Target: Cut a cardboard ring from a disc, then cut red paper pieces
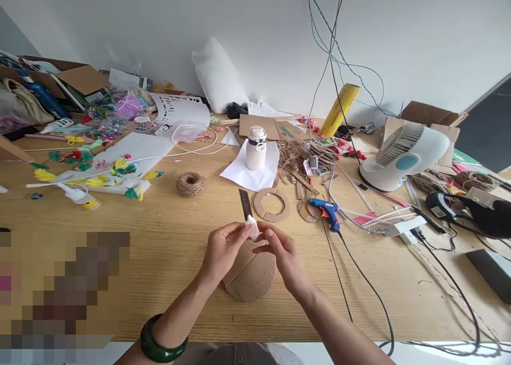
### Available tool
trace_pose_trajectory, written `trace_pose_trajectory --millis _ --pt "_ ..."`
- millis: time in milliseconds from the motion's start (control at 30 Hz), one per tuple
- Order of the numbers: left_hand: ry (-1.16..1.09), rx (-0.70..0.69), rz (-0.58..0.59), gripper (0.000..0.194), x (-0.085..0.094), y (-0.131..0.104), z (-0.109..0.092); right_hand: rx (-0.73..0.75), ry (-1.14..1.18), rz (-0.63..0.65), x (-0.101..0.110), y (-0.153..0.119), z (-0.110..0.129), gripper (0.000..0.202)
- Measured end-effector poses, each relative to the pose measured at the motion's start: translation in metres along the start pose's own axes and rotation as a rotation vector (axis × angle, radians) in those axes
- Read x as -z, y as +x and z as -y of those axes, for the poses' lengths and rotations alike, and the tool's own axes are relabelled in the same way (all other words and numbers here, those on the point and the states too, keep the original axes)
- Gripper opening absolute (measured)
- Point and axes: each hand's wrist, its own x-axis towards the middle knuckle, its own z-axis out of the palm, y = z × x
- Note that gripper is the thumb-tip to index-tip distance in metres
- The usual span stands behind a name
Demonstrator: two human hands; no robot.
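A white wad (pixel 252 231), from which a dark strip (pixel 245 204) juts up and away, is pinched between the thumb and fingers of the left hand (pixel 224 248). The right hand (pixel 286 256) is held loosely curled at the wad's other side, its thumb and fingertips brought close together; whether the wad is gripped by them too cannot be told. Both are raised over a round cardboard piece (pixel 249 280), which is partly hidden by the hands. A green bangle (pixel 163 339) is worn on the left forearm. Just beyond the strip, a cardboard ring (pixel 285 208) is laid flat on the table (pixel 167 280). A blue glue gun (pixel 329 209) is set to its right, and a ball of twine (pixel 190 184) to its left. Farther back, a white bottle (pixel 256 155) is stood upright on a paper sheet (pixel 231 169).
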Motion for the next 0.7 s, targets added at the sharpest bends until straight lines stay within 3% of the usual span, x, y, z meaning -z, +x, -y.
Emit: trace_pose_trajectory --millis 167,333,433,567,633,700 --pt "0.036 0.019 0.072 0.027 -0.004 -0.005 0.008 -0.005 -0.049 0.077 -0.005 0.006 -0.001 0.035" --pt "-0.07 0.163 0.09 0.03 -0.003 -0.004 0.011 -0.018 -0.166 0.125 0.002 0.014 -0.003 0.033" --pt "-0.211 0.269 0.139 0.035 -0.008 -0.002 0.01 -0.016 -0.214 0.064 0.006 0.017 -0.008 0.031" --pt "-0.324 0.377 0.298 0.045 -0.01 0.005 0.003 0.032 -0.221 -0.027 0.012 0.022 -0.008 0.028" --pt "-0.192 0.314 0.271 0.046 -0.003 0.012 0.001 0.082 -0.187 -0.051 0.018 0.027 -0.002 0.026" --pt "-0.017 0.146 0.15 0.039 0.009 0.02 0.001 0.145 -0.226 -0.089 0.028 0.033 0.004 0.025"
